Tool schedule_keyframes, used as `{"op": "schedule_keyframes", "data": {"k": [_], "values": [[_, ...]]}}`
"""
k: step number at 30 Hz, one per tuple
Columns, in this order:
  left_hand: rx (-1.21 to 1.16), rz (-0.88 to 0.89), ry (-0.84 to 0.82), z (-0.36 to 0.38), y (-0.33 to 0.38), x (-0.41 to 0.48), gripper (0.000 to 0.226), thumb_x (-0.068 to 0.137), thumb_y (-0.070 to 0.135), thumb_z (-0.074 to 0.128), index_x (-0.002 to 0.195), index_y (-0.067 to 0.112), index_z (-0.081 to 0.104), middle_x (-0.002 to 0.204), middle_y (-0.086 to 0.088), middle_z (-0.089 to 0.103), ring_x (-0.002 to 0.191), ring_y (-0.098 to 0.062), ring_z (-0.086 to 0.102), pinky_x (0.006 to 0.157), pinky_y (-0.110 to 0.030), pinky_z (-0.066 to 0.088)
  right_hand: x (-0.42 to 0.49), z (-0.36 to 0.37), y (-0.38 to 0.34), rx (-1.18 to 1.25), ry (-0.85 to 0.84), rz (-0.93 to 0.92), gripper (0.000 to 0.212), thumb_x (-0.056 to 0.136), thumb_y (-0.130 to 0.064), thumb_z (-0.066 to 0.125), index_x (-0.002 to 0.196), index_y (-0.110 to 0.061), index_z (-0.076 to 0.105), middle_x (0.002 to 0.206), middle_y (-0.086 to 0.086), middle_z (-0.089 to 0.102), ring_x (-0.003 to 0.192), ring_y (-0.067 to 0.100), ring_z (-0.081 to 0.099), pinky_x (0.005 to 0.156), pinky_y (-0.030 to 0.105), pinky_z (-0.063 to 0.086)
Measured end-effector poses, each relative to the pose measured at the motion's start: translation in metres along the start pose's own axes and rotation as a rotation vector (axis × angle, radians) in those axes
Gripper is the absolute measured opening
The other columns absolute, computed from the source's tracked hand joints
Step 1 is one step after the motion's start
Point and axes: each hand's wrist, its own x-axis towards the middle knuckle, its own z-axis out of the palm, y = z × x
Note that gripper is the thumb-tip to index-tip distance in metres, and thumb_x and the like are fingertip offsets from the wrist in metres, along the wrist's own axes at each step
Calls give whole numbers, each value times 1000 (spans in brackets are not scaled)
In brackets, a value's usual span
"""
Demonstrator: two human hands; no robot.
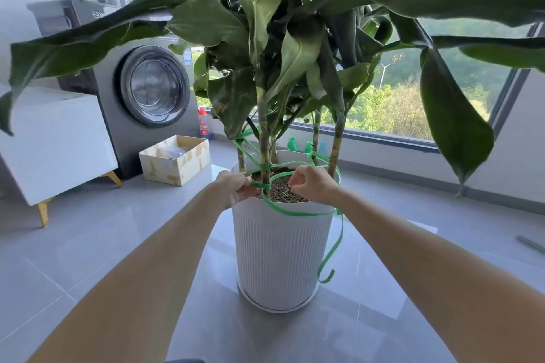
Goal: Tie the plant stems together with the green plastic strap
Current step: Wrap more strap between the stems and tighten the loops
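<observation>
A tall leafy plant with several thin stems (pixel 264 138) grows from a white ribbed pot (pixel 280 247) on the floor. A green plastic strap (pixel 298 211) winds between the stems, wraps the front stem low down, and trails over the rim, its free end hanging down the pot's right side. My left hand (pixel 236 190) pinches the strap just left of the front stem, at the pot's rim. My right hand (pixel 312 186) grips a loop of the strap above the soil, to the right of that stem.
A grey washing machine (pixel 153 85) stands at the back left, a white cabinet (pixel 56 144) on wooden legs beside it. An open cardboard box (pixel 175 160) lies left of the pot. Bottles (pixel 204 124) line the window sill. Big leaves hang overhead.
</observation>
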Motion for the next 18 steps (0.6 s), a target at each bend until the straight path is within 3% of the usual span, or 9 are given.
{"op": "schedule_keyframes", "data": {"k": [3, 5, 8, 11, 15, 18], "values": [[16, 12, 46, -7, 0, 0, 10, 92, -10, 44, 91, -5, 53, 67, -13, 62, 48, -18, 62, 40, -23, 52, 6, 5, -6, 74, 40, 35, 20, 88, -8, 53, 97, -13, 70, 105, 4, 67, 95, 19, 59, 81, 25, 47], [75, 36, 76, -20, -1, 5, 13, 92, -10, 45, 96, -4, 56, 74, -12, 59, 59, -16, 57, 41, -19, 52, 9, 6, -12, 153, 58, 70, 19, 90, -11, 54, 99, -14, 71, 105, 4, 67, 91, 16, 59, 79, 22, 45], [177, 17, -46, -35, 0, 2, 11, 93, -5, 50, 97, 0, 58, 83, -11, 60, 70, -16, 58, 49, -20, 56, 12, 12, -23, 323, -12, 150, 20, 92, -15, 57, 107, -14, 70, 83, -2, 61, 68, 8, 51, 63, 16, 45], [159, 1, -151, -31, 5, 0, 14, 94, 1, 52, 105, 0, 59, 92, -13, 66, 78, -19, 65, 63, -29, 59, 12, 16, -33, 348, -103, 187, 23, 94, -13, 53, 111, -14, 67, 84, -2, 62, 70, 11, 52, 61, 19, 48], [77, -78, -236, -21, 4, -1, 20, 98, 1, 42, 113, -1, 55, 94, -17, 67, 78, -22, 68, 69, -35, 58, 10, 18, -36, 273, -112, 170, 14, 91, -11, 55, 80, -19, 60, 75, -2, 54, 67, 11, 51, 63, 23, 51], [2, -123, -254, -19, 4, -5, 18, 97, -2, 37, 104, 1, 53, 82, -17, 67, 60, -19, 68, 61, -31, 58, 8, 18, -33, 272, -96, 152, 15, 86, -9, 59, 77, -19, 53, 78, 0, 54, 74, 15, 54, 68, 28, 52]]}}
